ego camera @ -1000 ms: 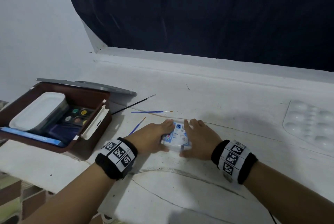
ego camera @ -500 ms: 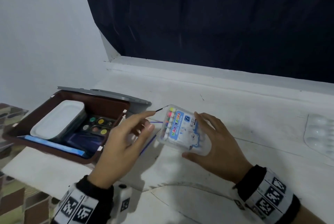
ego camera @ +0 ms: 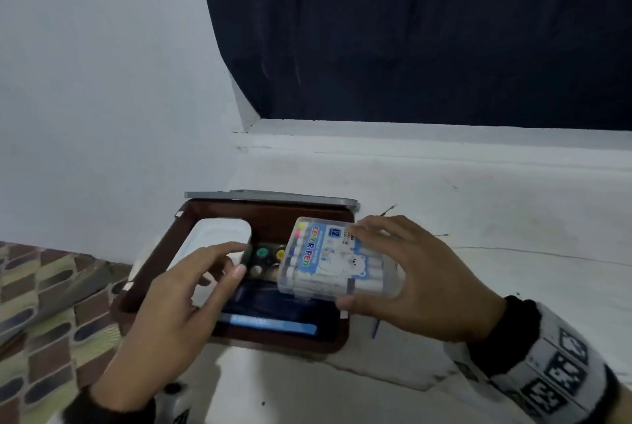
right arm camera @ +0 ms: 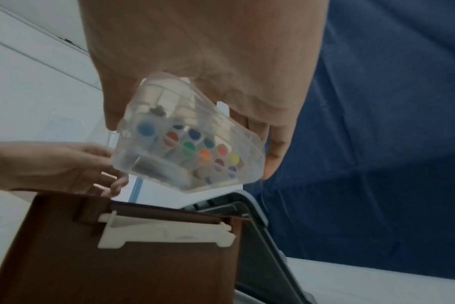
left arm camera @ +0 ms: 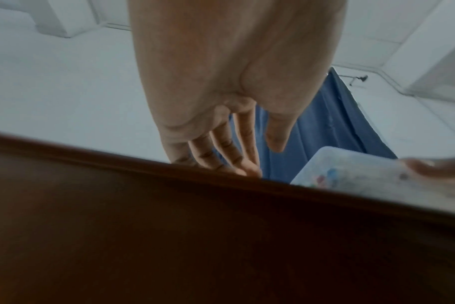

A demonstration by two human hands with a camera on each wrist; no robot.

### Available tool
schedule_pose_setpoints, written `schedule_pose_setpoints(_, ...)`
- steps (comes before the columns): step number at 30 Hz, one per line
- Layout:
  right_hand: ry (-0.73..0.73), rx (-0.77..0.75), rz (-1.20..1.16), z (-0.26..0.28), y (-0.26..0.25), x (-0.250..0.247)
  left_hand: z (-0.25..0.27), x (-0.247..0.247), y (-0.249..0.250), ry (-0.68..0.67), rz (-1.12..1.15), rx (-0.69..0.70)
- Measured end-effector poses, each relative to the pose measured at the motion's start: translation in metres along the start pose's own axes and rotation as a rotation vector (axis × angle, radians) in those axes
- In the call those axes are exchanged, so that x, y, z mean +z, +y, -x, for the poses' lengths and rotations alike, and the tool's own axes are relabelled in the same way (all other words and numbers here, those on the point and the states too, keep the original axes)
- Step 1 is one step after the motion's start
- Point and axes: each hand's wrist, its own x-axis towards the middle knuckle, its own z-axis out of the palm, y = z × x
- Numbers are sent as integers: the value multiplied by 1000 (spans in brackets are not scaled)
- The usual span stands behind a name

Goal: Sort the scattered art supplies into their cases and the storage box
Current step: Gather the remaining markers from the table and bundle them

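Head view, right hand: the right hand (ego camera: pixel 420 281) gripped a clear case of colour pens (ego camera: pixel 337 261), thumb on its near edge and fingers over its far edge, and held it tilted above the right side of the open brown storage box (ego camera: pixel 236 336).
Head view, left hand: the left hand (ego camera: pixel 178 314) hung over the box with fingers spread and loosely bent, holding nothing.
Head view, box contents: a white tray (ego camera: pixel 219 235), a set of round paint pans (ego camera: pixel 265 258) and a blue flat pack (ego camera: pixel 273 324) lay inside; the grey lid (ego camera: pixel 273 197) stood open at the far edge.
Head view, surroundings: the box sat on a white surface (ego camera: pixel 496 218) below a dark blue curtain (ego camera: pixel 410 30); a thin brush (ego camera: pixel 390 210) lay just beyond the box.
Left wrist view: the left hand (left arm camera: pixel 221 92) reached out past the brown box wall (left arm camera: pixel 195 236), fingers (left arm camera: pixel 221 148) extended and apart; the pen case (left arm camera: pixel 364 174) showed at the right, blurred, possibly with a fingertip of the other hand on it.
Right wrist view: the right hand (right arm camera: pixel 208 61) clasped the pen case (right arm camera: pixel 190 144), coloured pen ends visible through its wall, above the box (right arm camera: pixel 117 267) and its white latch (right arm camera: pixel 166 234); the left hand (right arm camera: pixel 57 166) hovered beside the case, fingers relaxed.
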Motion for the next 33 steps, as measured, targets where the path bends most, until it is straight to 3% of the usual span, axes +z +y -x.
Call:
schedule_pose_setpoints(4, -141, 38, 93, -26, -25, 13, -13, -26, -61, -300, -220, 64)
schedule_pose_setpoints(7, -172, 23, 164, -43, -32, 26, -22, -32, -86, -432, -274, 86)
schedule_pose_setpoints(17, -352, 1, 325, -71, -51, 67, -21, -25, -104, -462, -335, 154)
schedule_pose_setpoints(21, -423, -15, 418, -77, -53, 77, -24, -25, -103, -488, -363, 93)
schedule_pose_setpoints(33, -316, 76, 478, -80, -54, 94, -28, -25, -87, -437, -304, 36)
